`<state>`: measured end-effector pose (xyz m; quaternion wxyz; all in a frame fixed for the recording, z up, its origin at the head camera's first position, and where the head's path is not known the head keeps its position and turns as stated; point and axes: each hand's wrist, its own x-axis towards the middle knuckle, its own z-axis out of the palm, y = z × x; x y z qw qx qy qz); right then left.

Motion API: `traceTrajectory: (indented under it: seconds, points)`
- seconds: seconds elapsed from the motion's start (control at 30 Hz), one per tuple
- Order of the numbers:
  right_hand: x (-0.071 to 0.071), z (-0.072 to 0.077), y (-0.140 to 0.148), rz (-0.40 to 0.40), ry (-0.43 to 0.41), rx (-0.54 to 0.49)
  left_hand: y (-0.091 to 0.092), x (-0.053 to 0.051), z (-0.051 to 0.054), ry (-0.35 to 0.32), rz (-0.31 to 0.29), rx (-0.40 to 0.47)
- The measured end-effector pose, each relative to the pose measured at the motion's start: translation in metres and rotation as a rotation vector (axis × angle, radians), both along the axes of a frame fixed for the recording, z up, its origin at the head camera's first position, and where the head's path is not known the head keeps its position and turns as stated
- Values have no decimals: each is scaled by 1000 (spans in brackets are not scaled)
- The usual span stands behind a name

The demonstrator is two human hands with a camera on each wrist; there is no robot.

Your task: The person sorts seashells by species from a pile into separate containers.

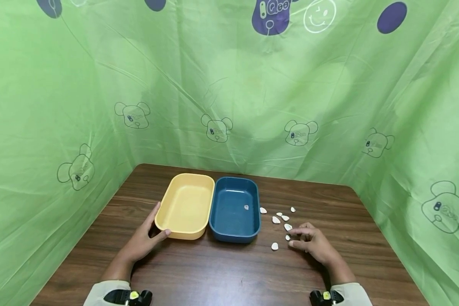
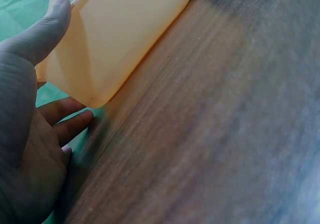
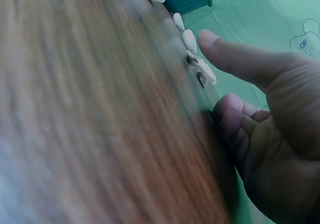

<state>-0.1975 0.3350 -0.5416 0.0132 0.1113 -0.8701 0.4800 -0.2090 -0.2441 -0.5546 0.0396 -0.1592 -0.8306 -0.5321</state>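
My left hand holds the near left corner of a yellow rectangular tub. In the left wrist view its thumb lies against the tub's wall, and the other fingers are around the corner, partly hidden. Over the table on the right, my right hand has thumb and forefinger apart. A white seashell lies just left of its fingertips, and another seashell is by the forefinger. Nothing shows between its fingers. In the right wrist view, ribbed white shells lie beyond the thumb.
Right beside the yellow tub stands a dark blue tub, with one small shell inside. Several more white shells are scattered on the brown wooden table to its right. A green printed curtain surrounds the table's back and sides.
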Motion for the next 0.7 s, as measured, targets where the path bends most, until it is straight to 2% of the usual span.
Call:
traceTrajectory:
  seconds: [0.2,0.7]
  points:
    - [-1,-1,-6,-19,52,42,-1,0,0,-7,12,-9]
    - [-1,-2,-17,-103,52,64,1,-1,1,3,6,0]
